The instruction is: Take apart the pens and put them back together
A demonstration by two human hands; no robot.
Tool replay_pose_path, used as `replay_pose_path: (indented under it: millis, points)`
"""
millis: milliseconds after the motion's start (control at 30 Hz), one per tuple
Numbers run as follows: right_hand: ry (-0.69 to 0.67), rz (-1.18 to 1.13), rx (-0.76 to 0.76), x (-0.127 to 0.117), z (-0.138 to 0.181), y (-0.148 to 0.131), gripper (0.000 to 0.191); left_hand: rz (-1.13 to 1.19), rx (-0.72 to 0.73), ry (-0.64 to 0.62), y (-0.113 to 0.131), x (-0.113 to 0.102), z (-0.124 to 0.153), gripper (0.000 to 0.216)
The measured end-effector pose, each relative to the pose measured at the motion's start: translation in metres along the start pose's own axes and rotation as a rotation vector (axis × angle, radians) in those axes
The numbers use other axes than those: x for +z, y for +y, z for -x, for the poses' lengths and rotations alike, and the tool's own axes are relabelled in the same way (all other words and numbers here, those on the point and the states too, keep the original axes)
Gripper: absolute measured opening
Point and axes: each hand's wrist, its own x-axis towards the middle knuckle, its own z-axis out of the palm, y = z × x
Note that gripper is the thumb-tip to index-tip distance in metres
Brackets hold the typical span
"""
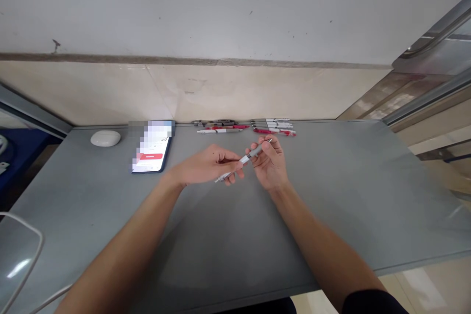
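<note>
Above the grey desk I hold a white and grey ballpoint pen in both hands, slanting up to the right. My left hand is closed around its white barrel near the clicker end. The fingers of my right hand pinch the grey grip close to the metal tip. Just beyond my hands, several pens lie in two groups along the back of the desk: a left group with a white and grey pen in front, and a right group with a red and white pen in front.
A phone with a lit screen lies left of the pens. Farther left sits a white rounded case or mouse. A white cable loops over the desk's left front. The tiled wall borders the desk's back edge.
</note>
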Motion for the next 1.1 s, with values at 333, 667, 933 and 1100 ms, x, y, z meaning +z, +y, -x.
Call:
replay_pose_path:
  millis: [333, 667, 933, 1100]
  points:
    - [0.127, 0.052, -0.028, 0.001, -0.002, 0.004, 0.021, -0.219, 0.038, 0.242, -0.015, 0.008, -0.005, 0.031]
    - [0.032, 0.016, -0.004, -0.003, 0.0, 0.004, 0.019, 0.044, 0.014, 0.048, -0.012, 0.0, -0.001, 0.034]
    - [0.079, -0.005, 0.021, -0.003, 0.0, 0.006, 0.019, 0.124, -0.058, -0.044, -0.007, 0.001, -0.002, 0.039]
    - [0.159, -0.049, -0.009, -0.003, -0.002, 0.009, 0.018, -0.022, 0.012, 0.099, -0.007, 0.005, -0.007, 0.031]
